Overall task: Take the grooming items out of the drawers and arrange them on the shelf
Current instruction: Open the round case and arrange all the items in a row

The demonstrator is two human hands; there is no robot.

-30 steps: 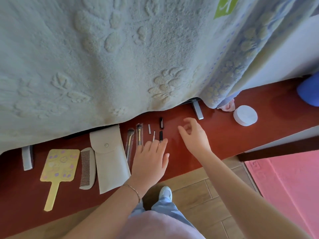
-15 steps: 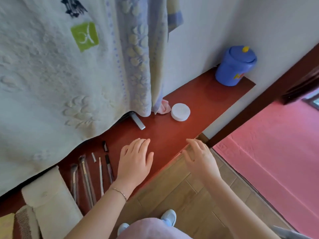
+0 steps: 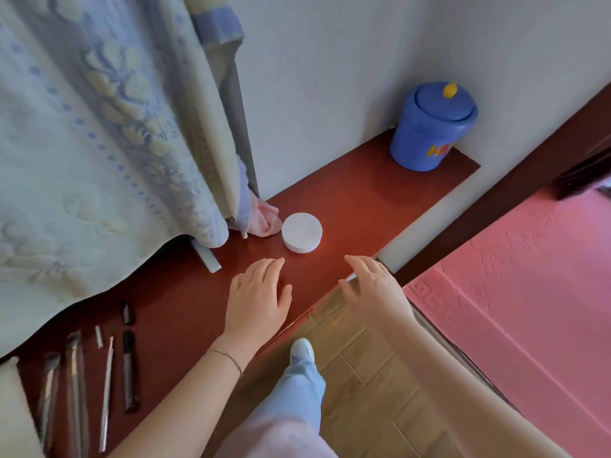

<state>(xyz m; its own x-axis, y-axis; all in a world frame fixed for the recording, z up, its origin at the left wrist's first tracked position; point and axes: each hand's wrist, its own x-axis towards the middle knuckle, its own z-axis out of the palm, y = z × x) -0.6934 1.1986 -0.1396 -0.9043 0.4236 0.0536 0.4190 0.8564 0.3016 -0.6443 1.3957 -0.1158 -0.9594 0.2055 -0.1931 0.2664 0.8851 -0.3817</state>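
Observation:
A low red-brown shelf runs along the wall. A round white jar sits on it near the middle. At the lower left lie makeup brushes, a thin white stick, a black pencil and its black cap. A white pouch corner shows at the left edge. My left hand hovers palm down over the shelf just below the jar, empty, fingers apart. My right hand is over the shelf's front edge, also empty and spread.
A pale embossed blanket hangs over the shelf's left part, with a pink cloth and a grey metal leg under it. A blue lidded bucket stands at the shelf's far right. Wooden floor and a pink mat lie in front.
The view has swung right along the shelf; mirror and comb have left the frame. Both hands moved right from the brushes toward the white jar, still empty.

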